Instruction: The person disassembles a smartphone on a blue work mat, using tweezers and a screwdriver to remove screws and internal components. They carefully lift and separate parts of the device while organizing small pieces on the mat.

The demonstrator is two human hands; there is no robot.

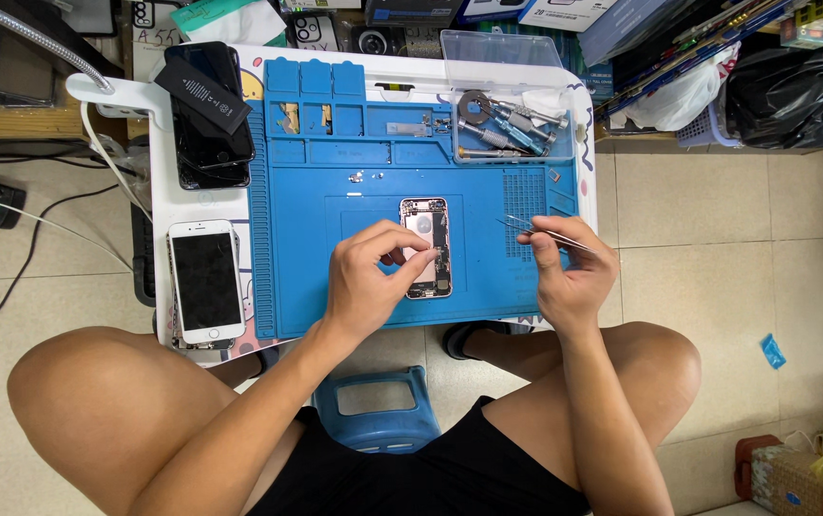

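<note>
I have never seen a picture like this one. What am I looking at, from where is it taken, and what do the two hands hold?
There is one picture, taken by a camera worn on a person's head, looking down at their own hands and bare knees. The person sits at a small white table covered by a blue work mat. In the middle of the mat lies an opened phone, its inner parts showing. The left hand rests on this phone, fingertips touching it. The right hand holds thin metal tweezers beside it. On the left edge of the table lie a white phone and a stack of dark phones. At the back, a clear tray holds screwdrivers.
</note>
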